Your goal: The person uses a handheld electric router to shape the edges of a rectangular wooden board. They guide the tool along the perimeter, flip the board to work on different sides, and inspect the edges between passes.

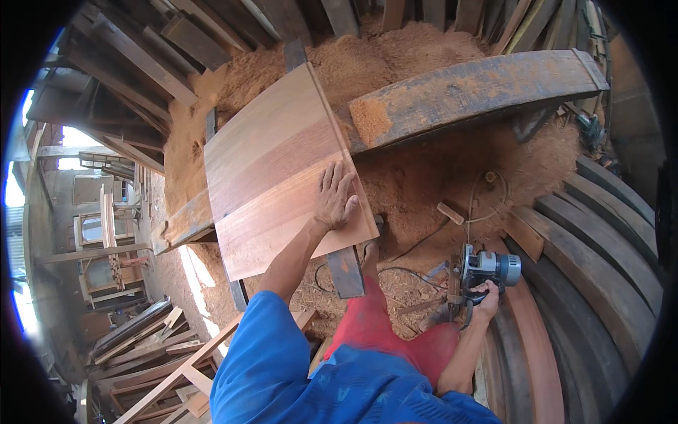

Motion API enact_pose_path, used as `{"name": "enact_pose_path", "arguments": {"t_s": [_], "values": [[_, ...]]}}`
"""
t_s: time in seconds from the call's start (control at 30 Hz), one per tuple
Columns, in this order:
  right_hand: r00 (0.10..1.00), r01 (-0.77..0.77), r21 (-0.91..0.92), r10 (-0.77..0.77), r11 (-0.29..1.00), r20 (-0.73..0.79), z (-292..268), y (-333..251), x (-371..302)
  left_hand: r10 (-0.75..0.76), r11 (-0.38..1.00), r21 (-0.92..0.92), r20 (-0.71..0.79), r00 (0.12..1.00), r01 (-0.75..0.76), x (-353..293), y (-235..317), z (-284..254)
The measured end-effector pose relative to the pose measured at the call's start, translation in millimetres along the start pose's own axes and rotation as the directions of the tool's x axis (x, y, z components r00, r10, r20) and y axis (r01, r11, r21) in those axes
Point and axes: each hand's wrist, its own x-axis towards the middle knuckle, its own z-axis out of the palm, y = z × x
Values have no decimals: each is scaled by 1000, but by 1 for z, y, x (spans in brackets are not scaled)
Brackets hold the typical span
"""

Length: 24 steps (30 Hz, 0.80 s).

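A wide wooden panel (275, 152), made of boards in paler and redder tones, lies across dark supports in front of me. My left hand (335, 199) rests palm down near the panel's right edge, fingers spread and holding nothing. Low on the right, apart from the panel, my right hand (486, 299) is wrapped round the handle of a corded power tool that looks like a router (487, 267). Its silver and grey motor lies sideways, pointing right. The tool's cutting end is not clearly visible.
A thick curved beam (473, 88) stretches beyond the panel to the right. Curved dark timbers (586, 275) are stacked at my right. Sawdust (417, 191) covers the ground, with a cable (406, 268) across it. Wood offcuts (148, 353) pile up at lower left; planks (141, 56) lean behind.
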Motion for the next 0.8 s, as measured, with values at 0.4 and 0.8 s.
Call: {"name": "enact_pose_path", "arguments": {"t_s": [0.4,0.8], "values": [[961,-116,247,172,962,-217,-69,67,65,4,994,-111,-3,1000,-5,2,8,-5],[925,-113,355,229,928,-305,-86,120,164,154,985,-79,11,988,-153,3,-3,-3]]}}
